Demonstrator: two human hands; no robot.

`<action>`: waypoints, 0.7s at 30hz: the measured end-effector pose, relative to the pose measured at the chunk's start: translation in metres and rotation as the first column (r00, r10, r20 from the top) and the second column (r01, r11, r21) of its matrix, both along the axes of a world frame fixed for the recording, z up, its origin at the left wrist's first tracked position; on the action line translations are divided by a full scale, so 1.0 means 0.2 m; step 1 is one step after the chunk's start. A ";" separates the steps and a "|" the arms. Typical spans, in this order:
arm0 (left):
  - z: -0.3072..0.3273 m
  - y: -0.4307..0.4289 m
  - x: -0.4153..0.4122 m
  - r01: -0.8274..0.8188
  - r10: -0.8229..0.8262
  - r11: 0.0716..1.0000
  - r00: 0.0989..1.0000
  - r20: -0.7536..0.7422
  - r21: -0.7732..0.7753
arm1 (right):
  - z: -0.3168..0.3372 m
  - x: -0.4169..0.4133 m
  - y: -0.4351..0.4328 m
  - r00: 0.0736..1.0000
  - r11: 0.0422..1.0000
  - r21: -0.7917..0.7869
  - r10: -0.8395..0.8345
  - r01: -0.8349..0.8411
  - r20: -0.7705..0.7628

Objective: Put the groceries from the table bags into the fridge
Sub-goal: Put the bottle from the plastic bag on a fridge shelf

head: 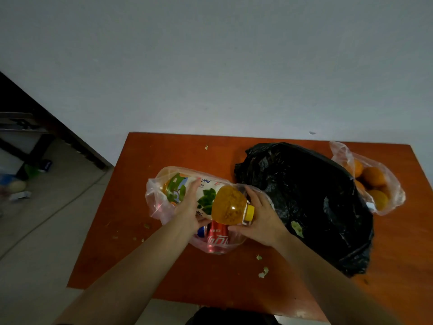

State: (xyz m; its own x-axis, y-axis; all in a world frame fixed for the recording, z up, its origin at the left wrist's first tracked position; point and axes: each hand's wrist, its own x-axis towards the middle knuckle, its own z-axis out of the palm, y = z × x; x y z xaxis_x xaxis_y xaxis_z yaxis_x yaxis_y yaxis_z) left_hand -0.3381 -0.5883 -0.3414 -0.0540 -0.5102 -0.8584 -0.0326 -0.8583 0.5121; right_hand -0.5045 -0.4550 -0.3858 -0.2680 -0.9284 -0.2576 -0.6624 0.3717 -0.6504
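A juice bottle (206, 198) is gripped lengthwise, left hand (189, 212) at mid-body, right hand (262, 219) at the near cap end, above the counter (140, 242).

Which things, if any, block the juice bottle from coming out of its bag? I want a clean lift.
Little does. The juice bottle lies half out of the clear bag, both hands on it. Only the bag film wraps its far end. The red can lies underneath.
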 end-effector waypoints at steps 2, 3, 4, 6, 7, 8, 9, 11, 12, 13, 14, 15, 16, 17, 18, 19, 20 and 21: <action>0.03 0.02 0.00 0.015 -0.015 1.000 0.999 -0.044 -0.013 | 0.06 0.00 0.02 0.998 0.988 -0.153 -0.016 0.006 -0.063; 0.04 0.03 0.00 0.014 -0.015 1.000 0.998 -0.067 -0.013 | 0.07 0.00 0.01 0.998 0.979 -0.203 -0.015 0.001 -0.063; 0.06 0.04 -0.01 0.017 -0.020 1.000 0.997 -0.081 -0.026 | 0.10 -0.01 0.02 0.999 0.975 -0.224 -0.010 0.003 -0.030; 0.13 0.07 -0.02 0.024 -0.030 0.998 0.994 -0.101 -0.062 | 0.17 -0.02 0.03 0.996 0.976 -0.217 -0.006 0.025 0.086; 0.15 0.08 -0.03 0.024 -0.033 0.996 0.994 -0.108 -0.081 | 0.19 -0.02 0.04 0.987 0.974 -0.220 -0.023 0.059 0.162; 0.18 0.09 -0.04 0.033 -0.044 0.995 0.993 -0.112 -0.096 | 0.22 -0.01 0.05 0.969 0.966 -0.234 -0.050 0.108 0.244; 0.20 0.09 -0.05 0.045 -0.059 0.993 0.991 -0.124 -0.113 | 0.24 0.00 0.06 0.942 0.952 -0.252 -0.085 0.173 0.325; 0.24 0.12 -0.07 0.092 -0.116 0.984 0.980 -0.162 -0.150 | 0.29 0.03 0.10 0.880 0.907 -0.281 -0.168 0.314 0.444; 0.27 0.13 -0.08 0.113 -0.144 0.980 0.972 -0.186 -0.164 | 0.32 0.04 0.12 0.857 0.878 -0.297 -0.207 0.376 0.472; 0.28 0.15 -0.09 0.130 -0.165 0.977 0.963 -0.213 -0.167 | 0.35 0.06 0.15 0.845 0.847 -0.319 -0.246 0.426 0.474; 0.29 0.17 -0.11 0.155 -0.192 0.974 0.951 -0.241 -0.165 | 0.38 0.07 0.19 0.844 0.817 -0.344 -0.286 0.463 0.454; 0.31 0.19 -0.12 0.181 -0.221 0.970 0.936 -0.276 -0.161 | 0.41 0.08 0.24 0.844 0.791 -0.366 -0.326 0.491 0.427; 0.32 0.22 -0.14 0.211 -0.249 0.965 0.920 -0.304 -0.154 | 0.44 0.09 0.29 0.840 0.766 -0.384 -0.365 0.516 0.401; 0.34 0.26 -0.16 0.245 -0.280 0.959 0.900 -0.335 -0.142 | 0.47 0.10 0.35 0.832 0.740 -0.399 -0.405 0.542 0.379; 0.35 0.30 -0.18 0.284 -0.311 0.951 0.876 -0.369 -0.127 | 0.51 0.11 0.42 0.821 0.709 -0.419 -0.445 0.567 0.358; 0.37 0.35 -0.21 0.324 -0.345 0.938 0.848 -0.402 -0.121 | 0.54 0.12 0.50 0.808 0.678 -0.440 -0.483 0.589 0.338; 0.40 0.41 -0.24 0.363 -0.383 0.922 0.820 -0.426 -0.130 | 0.58 0.13 0.58 0.791 0.646 -0.458 -0.520 0.611 0.323; 0.42 0.48 -0.27 0.404 -0.423 0.904 0.786 -0.451 -0.143 | 0.60 0.14 0.66 0.770 0.614 -0.470 -0.557 0.635 0.312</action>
State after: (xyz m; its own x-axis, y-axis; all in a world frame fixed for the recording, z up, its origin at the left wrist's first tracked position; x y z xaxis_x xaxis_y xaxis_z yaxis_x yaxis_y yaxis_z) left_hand -0.3915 -0.4932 -0.2573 -0.6499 -0.3780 -0.6594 -0.1331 -0.7975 0.5884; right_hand -0.4760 -0.3221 -0.2650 -0.8134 -0.5646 0.1400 -0.3196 0.2327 -0.9185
